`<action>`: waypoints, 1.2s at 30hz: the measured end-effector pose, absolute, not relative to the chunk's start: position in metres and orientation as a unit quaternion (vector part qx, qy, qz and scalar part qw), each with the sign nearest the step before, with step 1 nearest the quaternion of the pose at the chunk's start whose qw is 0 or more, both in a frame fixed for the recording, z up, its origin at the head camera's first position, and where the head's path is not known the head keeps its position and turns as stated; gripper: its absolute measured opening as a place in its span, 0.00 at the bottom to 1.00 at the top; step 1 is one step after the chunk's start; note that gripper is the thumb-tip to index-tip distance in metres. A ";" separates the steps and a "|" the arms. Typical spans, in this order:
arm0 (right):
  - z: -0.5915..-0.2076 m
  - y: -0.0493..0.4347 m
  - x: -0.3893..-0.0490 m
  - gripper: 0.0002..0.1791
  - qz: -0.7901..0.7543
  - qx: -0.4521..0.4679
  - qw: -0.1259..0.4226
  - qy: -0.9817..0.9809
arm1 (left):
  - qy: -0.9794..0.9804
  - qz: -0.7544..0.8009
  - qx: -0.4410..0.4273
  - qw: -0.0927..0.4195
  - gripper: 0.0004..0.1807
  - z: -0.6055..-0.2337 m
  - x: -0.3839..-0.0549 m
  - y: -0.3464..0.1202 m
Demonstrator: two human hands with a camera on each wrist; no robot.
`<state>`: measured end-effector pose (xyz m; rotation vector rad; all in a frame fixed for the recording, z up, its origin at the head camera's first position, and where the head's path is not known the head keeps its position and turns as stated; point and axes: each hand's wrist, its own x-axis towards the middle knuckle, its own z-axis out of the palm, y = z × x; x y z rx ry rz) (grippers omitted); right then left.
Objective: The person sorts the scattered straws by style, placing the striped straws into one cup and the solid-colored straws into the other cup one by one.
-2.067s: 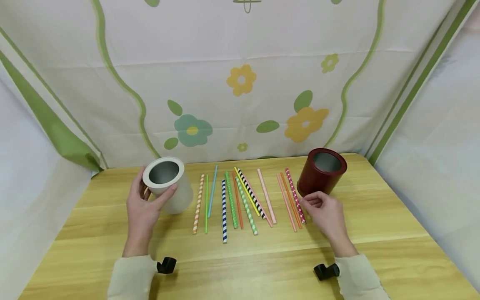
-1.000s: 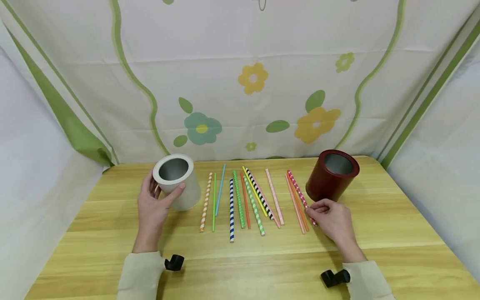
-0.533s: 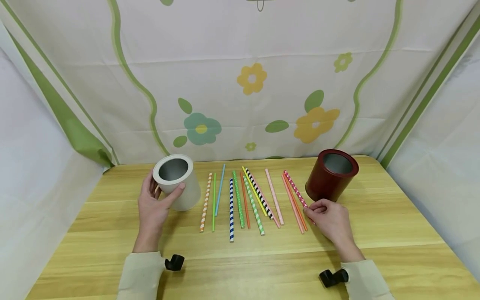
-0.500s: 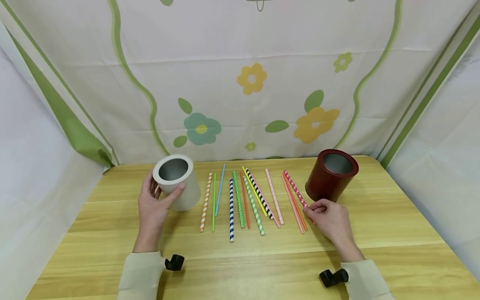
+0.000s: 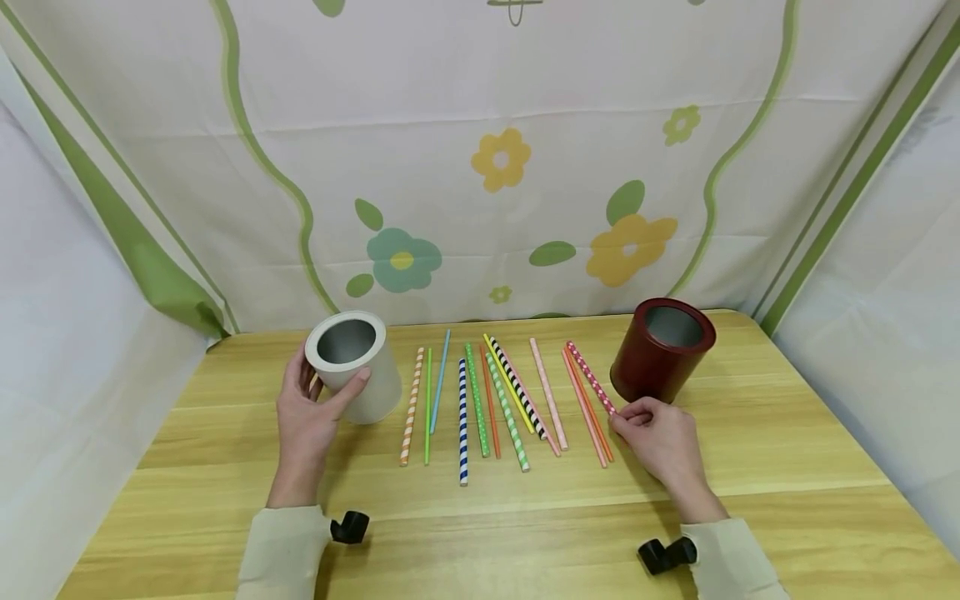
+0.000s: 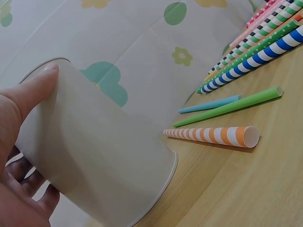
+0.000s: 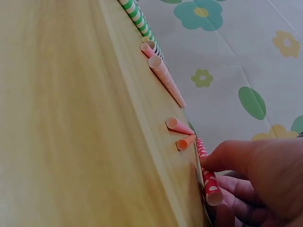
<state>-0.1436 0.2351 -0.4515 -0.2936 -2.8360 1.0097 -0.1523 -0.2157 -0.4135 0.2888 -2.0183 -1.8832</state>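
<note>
My left hand grips a white can, thumb on the near side below the rim and fingers round the left side. The left wrist view shows the can's smooth wall and the thumb close under its rim. With thumb and fingertips, my right hand pinches a magenta paper straw with white dots near its near end. That end's open mouth shows in the right wrist view. Just left of it lie an orange straw and a pink straw, their far ends close together.
A dark red can stands upright just beyond the right hand. Between the cans several straws lie on the wooden table, among them a blue-striped one and an orange-striped one. A flower-print curtain hangs behind.
My right fingertips have gone from beside the dotted straw to pinching it. Its far end has swung left toward the orange and pink straws, which lie closer together. The left hand keeps its grip.
</note>
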 end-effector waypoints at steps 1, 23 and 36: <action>-0.451 0.235 -0.144 0.10 0.334 -0.098 0.058 -0.936 | -0.715 -0.667 0.103 0.182 0.52 -0.414 -0.152 -0.216; -0.449 0.231 -0.143 0.08 0.357 -0.094 0.087 -0.925 | -0.721 -0.661 0.103 0.181 0.51 -0.416 -0.153 -0.216; -0.444 0.226 -0.142 0.08 0.395 -0.067 0.113 -0.909 | -0.721 -0.662 0.106 0.172 0.51 -0.415 -0.154 -0.218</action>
